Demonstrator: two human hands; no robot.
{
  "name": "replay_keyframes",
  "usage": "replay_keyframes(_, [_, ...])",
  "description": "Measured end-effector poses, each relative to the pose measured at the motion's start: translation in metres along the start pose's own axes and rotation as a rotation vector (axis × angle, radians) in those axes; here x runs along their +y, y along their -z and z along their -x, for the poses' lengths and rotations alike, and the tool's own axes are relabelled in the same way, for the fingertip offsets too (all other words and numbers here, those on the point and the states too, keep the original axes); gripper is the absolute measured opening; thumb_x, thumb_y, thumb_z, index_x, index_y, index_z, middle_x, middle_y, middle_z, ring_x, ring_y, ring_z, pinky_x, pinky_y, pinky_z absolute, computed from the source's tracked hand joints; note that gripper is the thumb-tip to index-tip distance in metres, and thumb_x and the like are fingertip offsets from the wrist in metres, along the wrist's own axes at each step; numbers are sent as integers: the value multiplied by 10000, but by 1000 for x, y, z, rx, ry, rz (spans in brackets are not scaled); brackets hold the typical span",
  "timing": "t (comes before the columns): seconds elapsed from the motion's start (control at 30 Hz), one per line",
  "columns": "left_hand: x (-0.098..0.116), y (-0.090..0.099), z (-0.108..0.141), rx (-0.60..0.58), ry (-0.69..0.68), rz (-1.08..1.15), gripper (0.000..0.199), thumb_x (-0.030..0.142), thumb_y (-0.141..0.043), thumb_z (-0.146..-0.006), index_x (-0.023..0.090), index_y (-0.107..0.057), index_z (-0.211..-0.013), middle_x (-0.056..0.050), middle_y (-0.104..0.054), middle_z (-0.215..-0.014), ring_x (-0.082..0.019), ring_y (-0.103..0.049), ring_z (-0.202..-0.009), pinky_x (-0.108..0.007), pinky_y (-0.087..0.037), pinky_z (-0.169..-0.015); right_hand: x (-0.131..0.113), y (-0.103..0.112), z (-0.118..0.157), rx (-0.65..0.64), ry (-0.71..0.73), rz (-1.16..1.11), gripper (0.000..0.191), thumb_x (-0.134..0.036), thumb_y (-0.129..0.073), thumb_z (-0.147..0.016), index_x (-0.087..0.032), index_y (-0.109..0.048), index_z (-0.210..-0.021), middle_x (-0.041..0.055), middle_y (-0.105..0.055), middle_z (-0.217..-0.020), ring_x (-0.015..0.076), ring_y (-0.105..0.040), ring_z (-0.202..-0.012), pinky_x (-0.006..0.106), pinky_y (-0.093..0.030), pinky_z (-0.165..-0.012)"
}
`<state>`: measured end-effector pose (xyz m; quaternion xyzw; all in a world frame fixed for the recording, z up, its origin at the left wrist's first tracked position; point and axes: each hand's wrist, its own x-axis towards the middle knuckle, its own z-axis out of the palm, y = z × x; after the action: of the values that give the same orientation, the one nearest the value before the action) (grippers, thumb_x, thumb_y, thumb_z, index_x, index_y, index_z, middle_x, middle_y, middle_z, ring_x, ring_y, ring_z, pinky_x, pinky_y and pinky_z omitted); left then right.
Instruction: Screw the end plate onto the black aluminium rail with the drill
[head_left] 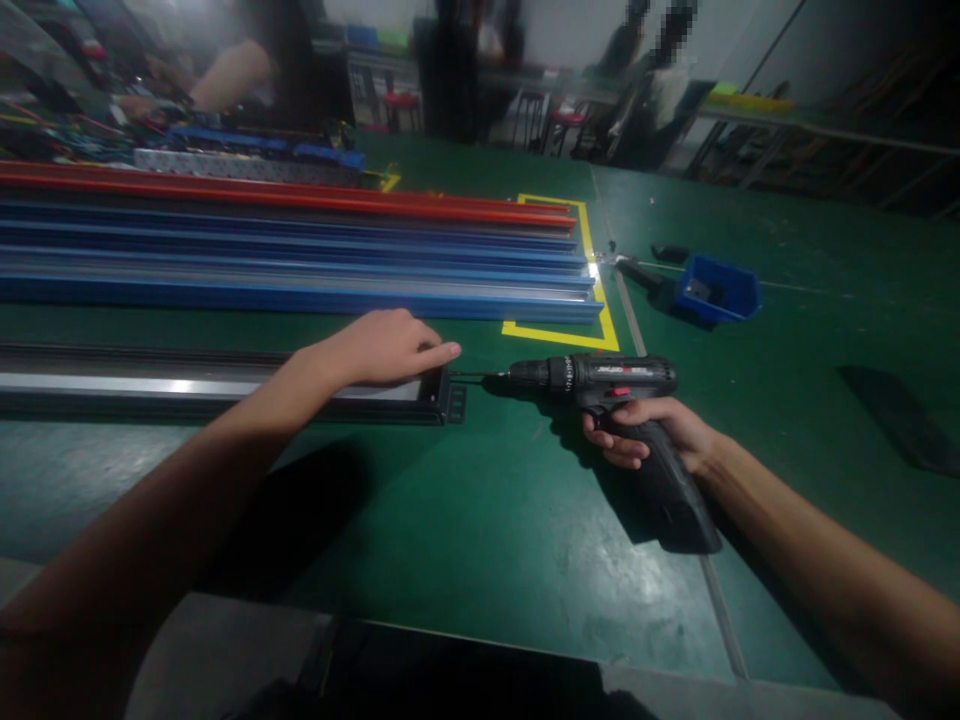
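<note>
Right hand (652,435) grips drill (622,375), bit toward the end of black rail (225,385); left hand (379,348) lies over that end, fingers not wrapped round it; rail lies on green table (450,560), near blue rails (300,265); blue bin (718,290) beyond drill.

Dim room; glare upper left; dark shadows; background blurred.

Glossy metallic strip (180,384) in black channel (375,412); drill (622,374) matt plastic-looking.
</note>
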<state>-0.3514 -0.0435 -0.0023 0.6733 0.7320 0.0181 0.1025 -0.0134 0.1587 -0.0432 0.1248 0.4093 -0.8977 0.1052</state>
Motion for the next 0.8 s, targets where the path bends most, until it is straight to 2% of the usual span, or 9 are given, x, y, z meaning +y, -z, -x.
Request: replay_keyframes(0.8, [0,-1,-1,0,4,-4,684,692,-283,-1026,220,-643,-685,-44,-668,-690,-191,-544,-631,-330,-305,-624,1,3,2,-28,-5,-19,236,-167,-676,-897,-4,-743,-1054,74,-668,-834,44,-462,-514,181,-545,-566])
